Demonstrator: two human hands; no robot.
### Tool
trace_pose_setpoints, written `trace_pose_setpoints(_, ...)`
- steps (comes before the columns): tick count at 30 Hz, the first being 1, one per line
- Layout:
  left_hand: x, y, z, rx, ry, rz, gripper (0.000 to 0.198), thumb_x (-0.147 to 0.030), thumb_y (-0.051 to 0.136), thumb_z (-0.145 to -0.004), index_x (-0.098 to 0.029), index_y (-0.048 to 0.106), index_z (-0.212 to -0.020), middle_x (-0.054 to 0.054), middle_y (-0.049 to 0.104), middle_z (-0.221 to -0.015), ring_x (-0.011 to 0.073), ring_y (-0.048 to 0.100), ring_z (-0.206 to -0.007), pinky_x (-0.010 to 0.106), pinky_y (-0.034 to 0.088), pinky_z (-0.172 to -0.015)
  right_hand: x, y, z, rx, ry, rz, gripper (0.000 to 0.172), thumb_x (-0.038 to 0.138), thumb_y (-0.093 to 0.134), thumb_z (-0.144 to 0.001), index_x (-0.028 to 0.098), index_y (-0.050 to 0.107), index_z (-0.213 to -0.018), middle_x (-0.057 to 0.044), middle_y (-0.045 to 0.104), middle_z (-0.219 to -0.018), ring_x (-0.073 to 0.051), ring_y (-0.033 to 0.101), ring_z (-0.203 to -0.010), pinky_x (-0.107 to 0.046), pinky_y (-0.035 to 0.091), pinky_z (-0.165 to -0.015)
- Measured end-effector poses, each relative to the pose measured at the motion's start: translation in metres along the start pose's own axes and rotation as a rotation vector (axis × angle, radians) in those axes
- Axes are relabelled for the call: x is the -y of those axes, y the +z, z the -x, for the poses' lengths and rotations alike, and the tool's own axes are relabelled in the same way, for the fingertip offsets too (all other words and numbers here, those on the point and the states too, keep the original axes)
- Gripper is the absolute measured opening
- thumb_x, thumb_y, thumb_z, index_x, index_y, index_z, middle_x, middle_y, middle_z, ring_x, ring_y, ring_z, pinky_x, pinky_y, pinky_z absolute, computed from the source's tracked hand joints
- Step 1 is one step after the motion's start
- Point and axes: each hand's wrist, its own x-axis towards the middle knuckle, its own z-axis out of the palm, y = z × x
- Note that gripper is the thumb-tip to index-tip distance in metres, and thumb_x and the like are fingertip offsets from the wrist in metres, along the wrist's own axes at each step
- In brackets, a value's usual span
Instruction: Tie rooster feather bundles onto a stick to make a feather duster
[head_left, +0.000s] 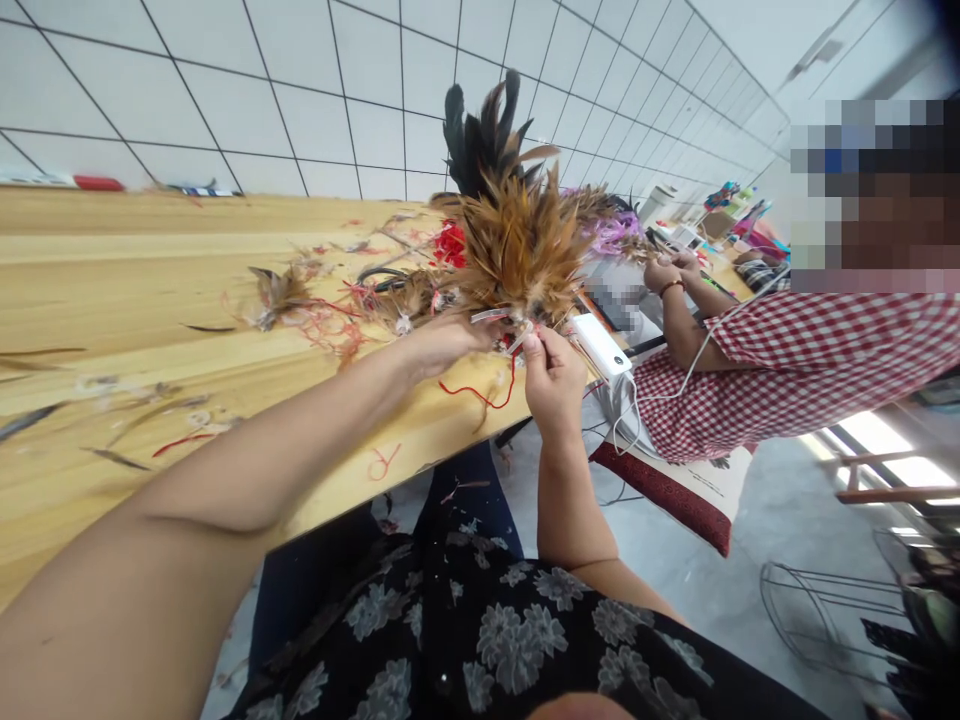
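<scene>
A bundle of brown and black feathers stands upright over the edge of the wooden table. My left hand is closed round the quill ends at the bottom of the bundle. Just to its right, my right hand pinches the same base, where a red thread hangs down in a loop. Both hands touch at the bundle's foot.
Loose feathers and red thread scraps litter the table. A person in a red checked shirt works at my right, hands on the table. A white box lies near them. A wire rack stands on the floor.
</scene>
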Motion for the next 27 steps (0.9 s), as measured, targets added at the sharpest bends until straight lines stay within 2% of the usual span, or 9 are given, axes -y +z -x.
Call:
trace_pose_setpoints(2,-0.002,0.014,0.009,0.24,-0.1,0.11,0.028,-0.022,0.077,-0.065,-0.019,0.066,-0.091,0.004,0.072,-0.09,0.0199,0.068,-0.093,0.033,0.055,-0.088,0.0,-0.003,-0.001,0.0,-0.017,0.002,0.033,0.041,0.051,-0.101,0.021,0.061,-0.076,0.0,0.065,-0.068,-0.013,0.055,-0.064,-0.026,0.042,-0.063)
trace_pose_setpoints(4,-0.007,0.018,0.015,0.427,-0.172,0.135,0.029,-0.027,0.08,-0.072,-0.019,0.064,-0.094,0.004,0.071,-0.092,0.0186,0.067,-0.091,0.032,0.055,-0.088,0.0,-0.005,-0.002,-0.016,-0.029,0.012,0.034,0.041,0.051,-0.101,0.022,0.06,-0.075,0.0,0.064,-0.067,-0.013,0.054,-0.063,-0.026,0.042,-0.063)
trace_pose_setpoints(7,-0.015,0.01,0.018,0.526,-0.254,0.011,0.032,-0.046,0.076,-0.087,-0.017,0.065,-0.097,0.001,0.063,-0.079,0.0141,0.06,-0.073,0.027,0.049,-0.072,-0.005,-0.01,-0.004,-0.037,-0.035,0.074,0.034,0.041,0.05,-0.102,0.022,0.059,-0.074,0.0,0.064,-0.066,-0.014,0.055,-0.063,-0.027,0.041,-0.062)
trace_pose_setpoints(10,-0.025,-0.003,0.014,0.478,-0.195,-0.26,0.037,-0.051,0.059,-0.099,-0.016,0.07,-0.103,0.001,0.061,-0.078,0.0121,0.054,-0.068,0.023,0.043,-0.066,-0.016,-0.017,-0.005,-0.024,-0.047,0.21,0.036,0.04,0.048,-0.103,0.021,0.065,-0.078,-0.004,0.071,-0.073,-0.016,0.061,-0.067,-0.029,0.044,-0.066)
trace_pose_setpoints(15,-0.043,-0.001,0.013,0.381,0.161,-0.857,0.032,-0.031,0.046,-0.104,-0.017,0.073,-0.095,0.005,0.075,-0.092,0.0168,0.067,-0.086,0.026,0.05,-0.082,-0.036,-0.021,-0.01,-0.04,-0.058,0.564,0.032,0.03,0.048,-0.103,0.018,0.076,-0.109,-0.013,0.082,-0.101,-0.025,0.072,-0.092,-0.034,0.049,-0.08)
trace_pose_setpoints(17,-0.049,0.006,0.017,0.305,0.323,-1.092,0.029,-0.024,0.047,-0.102,-0.016,0.072,-0.09,0.007,0.074,-0.088,0.0196,0.068,-0.083,0.029,0.05,-0.076,-0.036,-0.021,-0.012,0.02,-0.037,0.726,0.031,0.022,0.049,-0.101,0.019,0.077,-0.115,-0.012,0.082,-0.103,-0.024,0.071,-0.09,-0.033,0.043,-0.074)
trace_pose_setpoints(20,-0.061,0.008,0.022,0.195,0.537,-1.374,0.026,-0.018,0.048,-0.099,-0.016,0.071,-0.088,0.008,0.069,-0.08,0.0225,0.068,-0.081,0.032,0.047,-0.067,-0.029,-0.023,-0.018,0.132,-0.043,0.897,0.028,0.019,0.051,-0.101,0.019,0.077,-0.11,-0.01,0.08,-0.094,-0.021,0.064,-0.077,-0.034,0.029,-0.066)
trace_pose_setpoints(23,-0.076,-0.002,0.021,0.119,0.665,-1.504,0.033,-0.018,0.043,-0.1,-0.017,0.073,-0.089,0.008,0.066,-0.078,0.0231,0.067,-0.084,0.032,0.043,-0.063,-0.021,-0.028,-0.023,0.257,-0.152,0.961,0.028,0.021,0.049,-0.104,0.019,0.077,-0.101,-0.008,0.076,-0.088,-0.019,0.057,-0.072,-0.036,0.023,-0.067)
trace_pose_setpoints(27,-0.09,-0.025,0.013,0.092,0.654,-1.557,0.041,-0.024,0.037,-0.105,-0.02,0.076,-0.091,0.008,0.07,-0.085,0.0219,0.065,-0.086,0.036,0.047,-0.069,-0.014,-0.033,-0.026,0.452,-0.309,0.939,0.032,0.014,0.044,-0.104,0.02,0.074,-0.097,-0.005,0.07,-0.082,-0.018,0.052,-0.073,-0.037,0.023,-0.07)
